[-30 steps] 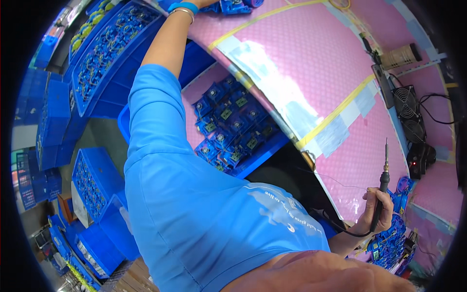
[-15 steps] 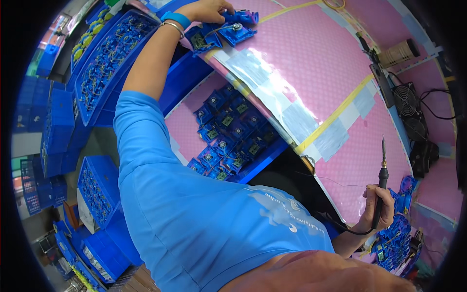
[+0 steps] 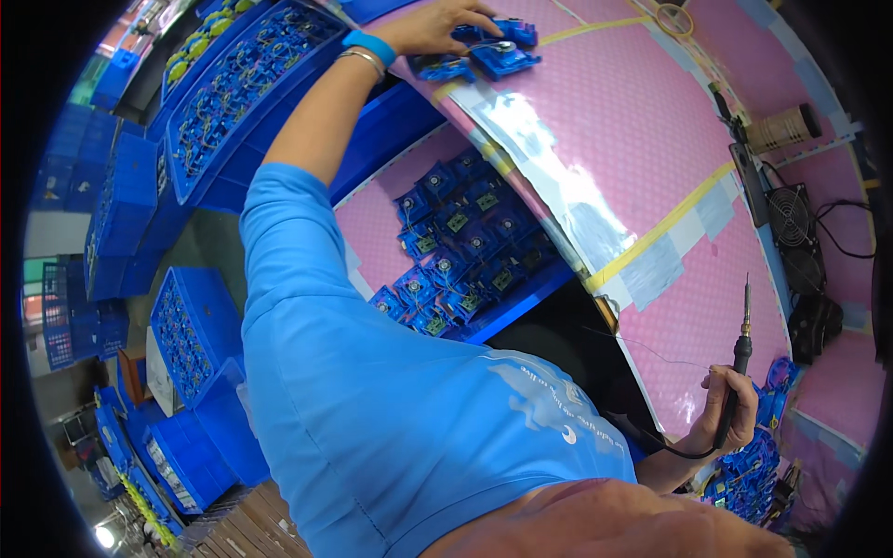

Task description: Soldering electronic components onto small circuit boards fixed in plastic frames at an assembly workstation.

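At the table's far left corner, my left hand (image 3: 446, 26) has its thumb and fingers closed around a blue plastic housing (image 3: 476, 34). Beside it lie another blue housing with a round metal part and a wire (image 3: 505, 59), and a third blue housing (image 3: 441, 68) partly under the hand. My right hand (image 3: 730, 409), at the right, grips a soldering iron (image 3: 743, 346) with its tip pointing up. A thin wire (image 3: 665, 356) runs leftward from the fingers of that hand.
A pink-covered table (image 3: 633, 121) has yellow tape strips. Below its edge, a drawer-like blue tray (image 3: 521, 307) holds several blue housings. Blue bins (image 3: 219, 177) of wired parts stand left. A fan (image 3: 791, 219) and cylinder (image 3: 781, 128) line the right; more blue parts (image 3: 749, 474) lie near my right hand.
The view has shifted, so the scene sits further right. My left fingers have settled lower over the blue housings, and one housing appears tilted differently. My right hand still holds the soldering iron upright.
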The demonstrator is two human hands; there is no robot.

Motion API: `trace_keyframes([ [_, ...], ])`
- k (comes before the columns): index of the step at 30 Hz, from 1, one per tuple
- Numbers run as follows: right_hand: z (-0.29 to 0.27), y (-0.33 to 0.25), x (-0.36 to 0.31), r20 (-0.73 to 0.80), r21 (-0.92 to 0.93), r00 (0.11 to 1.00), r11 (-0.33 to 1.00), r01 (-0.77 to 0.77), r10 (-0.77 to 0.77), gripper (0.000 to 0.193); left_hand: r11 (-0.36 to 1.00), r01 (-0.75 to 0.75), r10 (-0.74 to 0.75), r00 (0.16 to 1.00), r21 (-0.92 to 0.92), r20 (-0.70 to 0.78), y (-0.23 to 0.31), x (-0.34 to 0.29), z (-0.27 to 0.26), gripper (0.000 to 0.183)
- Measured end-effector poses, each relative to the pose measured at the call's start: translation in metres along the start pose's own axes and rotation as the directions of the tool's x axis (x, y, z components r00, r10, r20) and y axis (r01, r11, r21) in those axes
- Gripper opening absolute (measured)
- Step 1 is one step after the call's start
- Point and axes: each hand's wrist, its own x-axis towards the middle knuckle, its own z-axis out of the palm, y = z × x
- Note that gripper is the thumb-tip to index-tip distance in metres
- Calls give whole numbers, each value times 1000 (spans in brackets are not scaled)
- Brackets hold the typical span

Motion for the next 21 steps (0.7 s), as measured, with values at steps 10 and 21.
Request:
trace_keyframes([
  [10,-5,6,-8,-4,22,1000,1000,16,-16,17,983,20,7,990,182,-143,-27,1,20,26],
  [21,-4,2,-10,-11,42,997,996,76,-75,22,991,-25,25,1000,-128,-8,-12,0,34,21],
])
